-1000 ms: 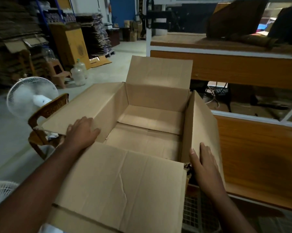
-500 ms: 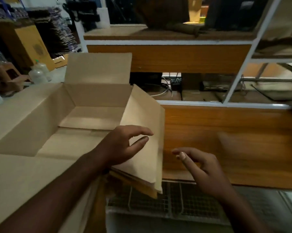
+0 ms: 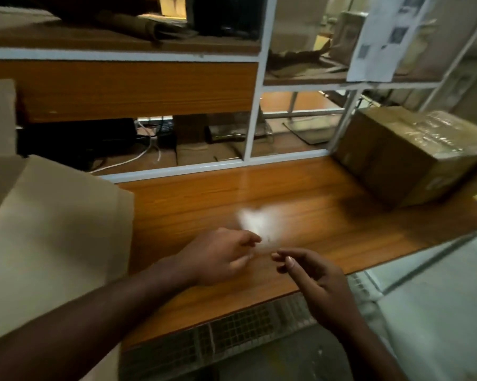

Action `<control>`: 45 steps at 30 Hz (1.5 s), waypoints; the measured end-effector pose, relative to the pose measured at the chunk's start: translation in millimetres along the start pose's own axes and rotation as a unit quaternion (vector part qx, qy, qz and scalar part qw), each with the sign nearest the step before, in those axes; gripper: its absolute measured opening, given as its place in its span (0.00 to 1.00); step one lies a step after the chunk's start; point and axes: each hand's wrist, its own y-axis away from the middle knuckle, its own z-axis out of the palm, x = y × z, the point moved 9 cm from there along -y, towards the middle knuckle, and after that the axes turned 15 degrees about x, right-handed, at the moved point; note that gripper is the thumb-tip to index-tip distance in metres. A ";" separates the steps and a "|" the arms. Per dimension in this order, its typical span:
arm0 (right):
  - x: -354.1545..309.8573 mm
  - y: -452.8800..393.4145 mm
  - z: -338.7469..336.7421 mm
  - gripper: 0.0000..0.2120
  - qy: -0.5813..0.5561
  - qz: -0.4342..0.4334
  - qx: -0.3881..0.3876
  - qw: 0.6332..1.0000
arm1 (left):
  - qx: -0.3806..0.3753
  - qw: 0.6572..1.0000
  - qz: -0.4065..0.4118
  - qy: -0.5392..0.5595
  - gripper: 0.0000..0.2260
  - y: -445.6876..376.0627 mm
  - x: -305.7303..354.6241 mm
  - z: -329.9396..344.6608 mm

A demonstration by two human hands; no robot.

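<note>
My left hand (image 3: 221, 257) and my right hand (image 3: 314, 279) hover close together over a glossy wooden worktop (image 3: 328, 210). A small white, blurred thing (image 3: 259, 221) shows just past my left fingertips. Whether my left fingers pinch it is too blurred to tell. My right hand's fingers hang loosely curled, pointing left, and hold nothing. The open cardboard box (image 3: 53, 229) lies at the left, with only its right flap and part of its back flap in view. Neither hand touches it.
A taped, closed cardboard box (image 3: 410, 155) stands on the worktop at the back right. White-framed shelves (image 3: 251, 127) with cables and dark devices rise behind. A wire grid (image 3: 232, 334) runs under the worktop's front edge. A paper sheet (image 3: 383, 37) hangs at the upper right.
Both hands have left the open box's flaps and come together over the worktop. My view has swung right, bringing the taped box in. The white blurred thing has appeared by my left fingertips.
</note>
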 end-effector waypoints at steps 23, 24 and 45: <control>138.8 -242.2 -275.1 0.10 0.031 -0.026 0.139 0.989 | 0.111 0.985 -0.020 0.132 0.18 -332.3 136.9 185.0; 141.8 -254.3 -289.9 0.11 0.041 -0.031 0.144 0.988 | 0.112 0.983 -0.033 0.138 0.18 -345.7 145.2 191.0; 143.9 -334.9 -306.5 0.21 0.317 -0.315 -0.043 0.894 | 0.256 0.949 -0.094 0.160 0.27 -479.4 214.1 186.7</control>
